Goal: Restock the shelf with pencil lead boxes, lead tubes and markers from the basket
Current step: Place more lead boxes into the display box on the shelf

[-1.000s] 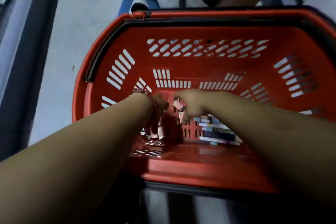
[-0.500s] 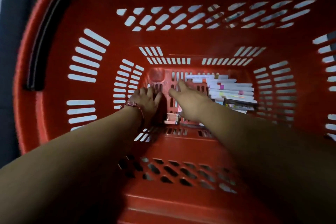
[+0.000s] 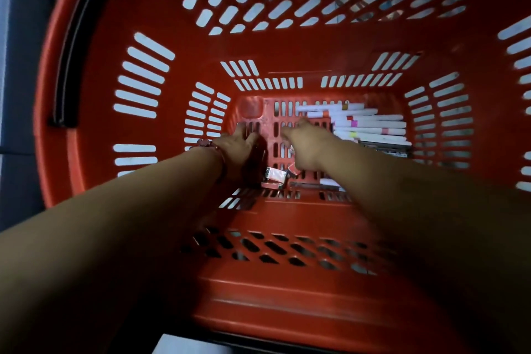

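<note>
Both hands reach deep into a red plastic basket with fingers stretched out, gripping nothing: the left hand lies flat on the slotted floor, and the right hand points toward the markers. The markers are white with orange, pink and yellow bands, stacked lengthwise at the floor's far right corner. Darker flat packs, too blurred to name, lie just beside them. A small pinkish lead box with a silvery end sits between the wrists, on the near side of the floor. A bracelet circles the left wrist
</note>
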